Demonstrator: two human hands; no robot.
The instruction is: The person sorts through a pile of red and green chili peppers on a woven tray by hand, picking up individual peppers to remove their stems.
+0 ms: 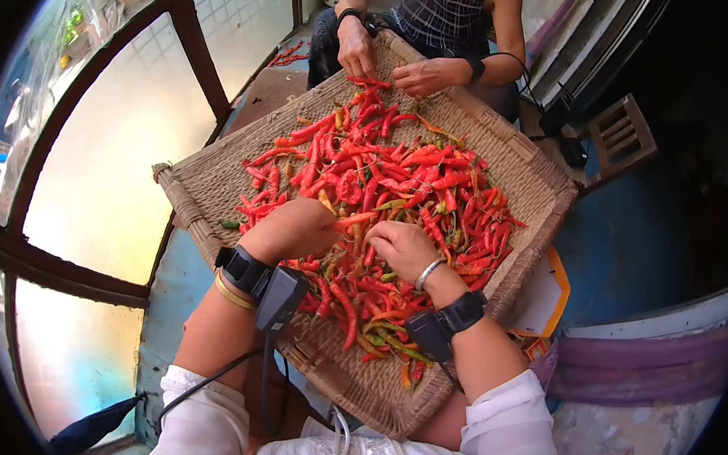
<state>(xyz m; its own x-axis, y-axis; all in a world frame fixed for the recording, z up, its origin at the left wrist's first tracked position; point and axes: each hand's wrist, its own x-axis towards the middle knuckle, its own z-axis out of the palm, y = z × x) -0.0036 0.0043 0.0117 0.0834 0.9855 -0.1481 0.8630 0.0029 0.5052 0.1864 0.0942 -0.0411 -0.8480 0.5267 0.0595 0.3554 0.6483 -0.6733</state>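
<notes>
My left hand (296,227) is closed around an orange-red chili pepper (354,220) that sticks out to the right from the fingers. Close beside its tip, my right hand (404,250) has thumb and fingers pinched together; whatever is between them is hidden or too small to name. Beneath both hands spreads a heap of red chili peppers (454,183), with some orange and green ones (391,338) mixed in near my side. The heap lies on a large square woven tray (518,158) with a rolled rim, its near corner by my lap.
Across the tray a person sits with both hands (423,74) at the far peppers. A wooden stool (622,136) stands at the right, a white container with an orange rim (543,301) below the tray's right edge. Framed window panes (109,162) line the left.
</notes>
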